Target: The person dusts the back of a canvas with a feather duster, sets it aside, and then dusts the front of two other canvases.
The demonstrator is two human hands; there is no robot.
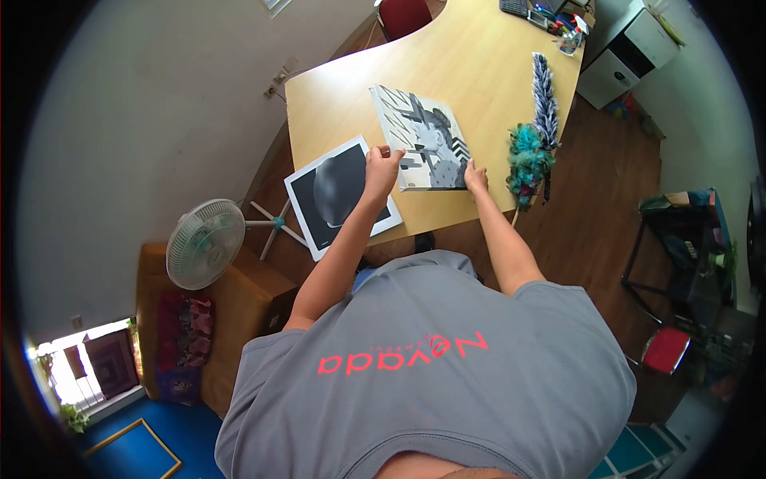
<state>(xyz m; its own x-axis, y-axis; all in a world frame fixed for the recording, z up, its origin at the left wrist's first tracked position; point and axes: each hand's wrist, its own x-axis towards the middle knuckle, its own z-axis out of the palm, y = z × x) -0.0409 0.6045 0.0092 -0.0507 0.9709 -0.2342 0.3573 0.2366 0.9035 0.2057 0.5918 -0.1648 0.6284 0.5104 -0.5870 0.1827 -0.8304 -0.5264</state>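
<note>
A canvas picture (435,144) in black, white and grey, showing a figure in profile, is in front of me over the desk. My left hand (384,169) is closed at its left edge, the thumb against the side and the fingers curled. At the lower right corner, my right hand (476,177) grips the edge, with some fingers hidden behind it. To the left, a white-framed dark picture (329,195) lies on the desk, partly covered by my left hand and forearm.
On the wooden desk (471,48) lie a teal feather duster (528,160) and a grey fluffy duster (544,92) at the right edge. A spray bottle (570,36) stands far right. A white fan (206,243) stands left, beside a brown sofa (231,311).
</note>
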